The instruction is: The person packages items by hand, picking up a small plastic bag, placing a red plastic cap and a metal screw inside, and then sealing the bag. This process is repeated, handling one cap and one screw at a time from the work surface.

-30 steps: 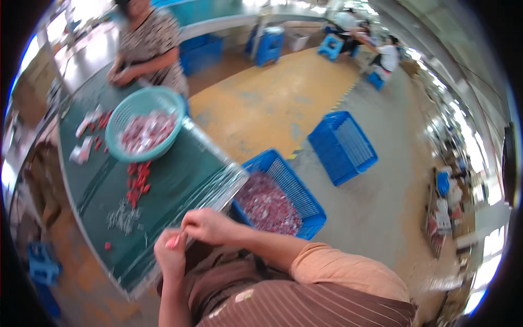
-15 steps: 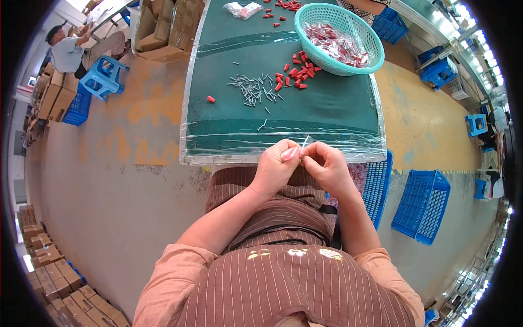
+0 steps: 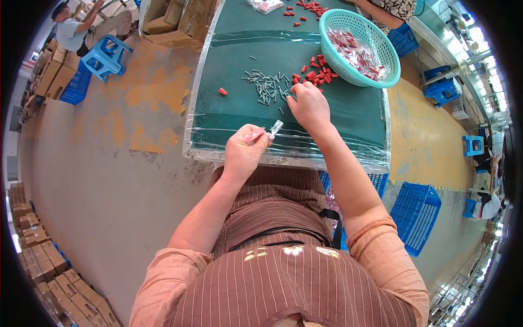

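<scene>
Head view: we note the left hand (image 3: pixel 243 155) pinching a small clear bag (image 3: pixel 277 127) over the near edge; open green tabletop (image 3: pixel 231 62) lies ahead and left of it. Fingers curled narrow, the right hand (image 3: pixel 310 108) is at the red pieces (image 3: pixel 327 72), grey pins (image 3: pixel 265 90) to its left; whether it grips one, we cannot tell. Ahead-right of it, the teal basket (image 3: pixel 384 46) limits room. Versus half a second ago: hands parted, right moved forward.
</scene>
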Available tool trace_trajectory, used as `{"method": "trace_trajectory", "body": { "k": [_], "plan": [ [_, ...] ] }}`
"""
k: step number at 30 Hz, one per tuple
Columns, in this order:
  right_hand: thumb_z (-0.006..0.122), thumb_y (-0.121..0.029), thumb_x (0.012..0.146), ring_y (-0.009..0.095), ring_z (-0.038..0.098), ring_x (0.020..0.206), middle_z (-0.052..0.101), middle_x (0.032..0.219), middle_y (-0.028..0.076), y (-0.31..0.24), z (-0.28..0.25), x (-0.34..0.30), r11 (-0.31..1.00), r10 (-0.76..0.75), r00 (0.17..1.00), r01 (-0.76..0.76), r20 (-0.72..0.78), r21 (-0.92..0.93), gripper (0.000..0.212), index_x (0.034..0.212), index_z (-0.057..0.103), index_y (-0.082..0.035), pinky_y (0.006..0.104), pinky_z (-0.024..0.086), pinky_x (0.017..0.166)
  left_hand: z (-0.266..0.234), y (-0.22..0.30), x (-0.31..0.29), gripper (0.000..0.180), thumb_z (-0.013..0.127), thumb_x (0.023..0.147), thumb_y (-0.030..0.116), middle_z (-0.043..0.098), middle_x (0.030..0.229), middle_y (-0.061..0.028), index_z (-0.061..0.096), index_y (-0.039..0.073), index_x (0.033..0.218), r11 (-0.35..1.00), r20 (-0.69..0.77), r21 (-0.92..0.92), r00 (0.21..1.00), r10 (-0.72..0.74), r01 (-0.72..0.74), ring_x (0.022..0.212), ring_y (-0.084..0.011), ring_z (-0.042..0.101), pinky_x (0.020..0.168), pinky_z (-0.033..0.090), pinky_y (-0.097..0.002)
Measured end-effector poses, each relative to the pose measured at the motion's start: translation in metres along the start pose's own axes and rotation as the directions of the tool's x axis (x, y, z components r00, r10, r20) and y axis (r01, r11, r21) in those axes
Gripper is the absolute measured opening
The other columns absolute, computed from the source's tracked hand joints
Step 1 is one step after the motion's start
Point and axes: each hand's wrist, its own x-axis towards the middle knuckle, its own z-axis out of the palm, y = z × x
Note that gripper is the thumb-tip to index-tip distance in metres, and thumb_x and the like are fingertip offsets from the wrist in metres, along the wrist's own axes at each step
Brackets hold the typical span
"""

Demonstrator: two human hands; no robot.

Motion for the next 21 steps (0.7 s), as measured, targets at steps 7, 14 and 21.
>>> {"method": "trace_trajectory", "body": {
  "k": [7, 14, 21],
  "plan": [
    [0.058, -0.014, 0.077, 0.031, 0.064, 0.083, 0.063, 0.089, 0.016, -0.013, 0.007, 0.024, 0.947, -0.012, 0.972, 0.086, 0.235, -0.308, 0.015, 0.083, 0.063, -0.002, 0.0397, 0.052, 0.073, -0.019, -0.002, 0.004, 0.006, 0.061, 0.085, 0.002, 0.061, 0.074, -0.001, 0.058, 0.001, 0.08, 0.999, -0.053, 0.034, 0.999, -0.001, 0.003, 0.069, -0.0047, 0.053, 0.064, 0.045, -0.0212],
    [0.064, -0.012, 0.073, 0.027, 0.067, 0.082, 0.066, 0.089, 0.015, -0.025, -0.001, 0.022, 0.933, -0.014, 0.916, 0.156, 0.4, -0.325, 0.012, 0.082, 0.068, -0.005, 0.0364, 0.055, 0.069, -0.02, -0.006, 0.002, 0.006, 0.063, 0.083, 0.003, 0.059, 0.074, 0.0004, 0.059, 0.002, 0.079, 0.98, -0.066, 0.182, 0.996, -0.065, 0.076, 0.069, -0.005, 0.052, 0.065, 0.043, -0.0202],
    [0.062, -0.012, 0.072, 0.028, 0.066, 0.075, 0.065, 0.076, 0.018, 0.002, -0.016, 0.018, 0.984, 0.05, 0.946, -0.101, 0.321, 0.144, 0.02, 0.085, 0.066, 0.002, 0.0378, 0.051, 0.068, -0.016, 0.001, 0.012, 0.005, 0.065, 0.082, 0.005, 0.061, 0.076, -0.0003, 0.061, 0.002, 0.084, 0.989, -0.04, -0.002, 0.988, -0.149, 0.149, 0.07, -0.0057, 0.055, 0.064, 0.044, -0.0202]
  ]
}}
